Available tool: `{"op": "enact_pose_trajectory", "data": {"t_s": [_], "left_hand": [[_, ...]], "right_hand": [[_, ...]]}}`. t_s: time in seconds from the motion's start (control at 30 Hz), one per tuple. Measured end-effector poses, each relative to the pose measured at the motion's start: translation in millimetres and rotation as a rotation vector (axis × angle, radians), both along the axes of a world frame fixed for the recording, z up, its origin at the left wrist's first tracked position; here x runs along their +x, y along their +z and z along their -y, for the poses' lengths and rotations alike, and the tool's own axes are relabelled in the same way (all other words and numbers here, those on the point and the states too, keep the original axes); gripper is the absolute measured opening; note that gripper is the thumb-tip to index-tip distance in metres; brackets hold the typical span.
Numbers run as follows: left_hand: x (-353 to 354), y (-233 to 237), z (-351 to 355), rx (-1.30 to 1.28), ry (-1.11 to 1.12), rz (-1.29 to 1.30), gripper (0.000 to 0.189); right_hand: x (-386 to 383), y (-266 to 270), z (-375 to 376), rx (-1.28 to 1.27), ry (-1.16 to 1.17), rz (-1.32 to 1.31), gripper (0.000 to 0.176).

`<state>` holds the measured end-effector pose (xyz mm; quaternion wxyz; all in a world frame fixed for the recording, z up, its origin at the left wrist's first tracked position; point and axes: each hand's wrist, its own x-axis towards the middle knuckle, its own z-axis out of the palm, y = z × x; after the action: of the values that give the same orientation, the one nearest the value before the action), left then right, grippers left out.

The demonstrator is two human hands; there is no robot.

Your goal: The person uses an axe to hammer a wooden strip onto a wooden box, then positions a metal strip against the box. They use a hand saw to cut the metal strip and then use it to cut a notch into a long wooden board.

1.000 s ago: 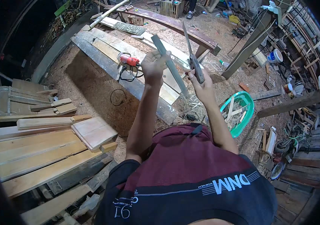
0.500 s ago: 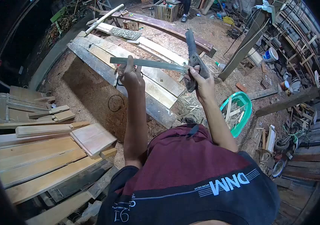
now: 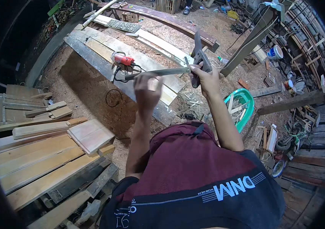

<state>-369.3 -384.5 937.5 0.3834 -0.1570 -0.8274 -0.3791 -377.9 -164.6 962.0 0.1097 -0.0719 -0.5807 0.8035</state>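
My right hand (image 3: 205, 78) is closed round the dark body of a hand tool (image 3: 202, 61), whose flat end points up and away. The same hand also grips the end of a long narrow flat strip (image 3: 170, 71), greyish and shiny, which runs left across the view. At the strip's left part is my left hand (image 3: 147, 91), fingers curled against it and slightly blurred. Just beyond the strip, a red power tool (image 3: 124, 59) with a black cord lies on the boards (image 3: 153, 63) of the low workbench (image 3: 93, 57).
A green basin (image 3: 249, 108) of wood offcuts stands on the right, near a slanting post (image 3: 246, 47). Stacked planks (image 3: 36, 152) fill the left side. A carved lettered board (image 3: 123, 26) lies at the back. Wood shavings cover the floor.
My left hand has moved right along the strip and lower. The strip's left end has dropped and turned, looking thinner and darker. The red power tool has come into sight behind it.
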Motion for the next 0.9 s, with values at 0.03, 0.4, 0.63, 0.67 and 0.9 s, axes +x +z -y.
{"op": "enact_pose_trajectory", "data": {"t_s": [0.03, 0.4, 0.63, 0.67, 0.9], "left_hand": [[-1.3, 7.2, -15.7, -0.074, -0.047, -0.037, 0.029], [-9.8, -9.7, -91.8, 0.179, -0.548, 0.499, 0.026], [-13.6, -7.9, -127.9, 0.086, -0.425, 0.46, 0.033], [-13.2, -4.6, -130.9, 0.045, -0.38, 0.426, 0.034], [-14.6, -1.6, -133.3, -0.061, -0.225, 0.343, 0.032]], "right_hand": [[1.7, -0.3, -2.4, 0.011, 0.012, 0.022, 0.021], [-1.1, -4.1, -61.6, 0.223, -0.008, 0.03, 0.016], [6.2, 12.2, -70.8, 0.194, -0.038, -0.001, 0.019], [5.9, 13.0, -73.3, 0.185, -0.017, -0.003, 0.019], [2.8, -7.2, -88.7, 0.246, -0.023, -0.031, 0.023]]}}
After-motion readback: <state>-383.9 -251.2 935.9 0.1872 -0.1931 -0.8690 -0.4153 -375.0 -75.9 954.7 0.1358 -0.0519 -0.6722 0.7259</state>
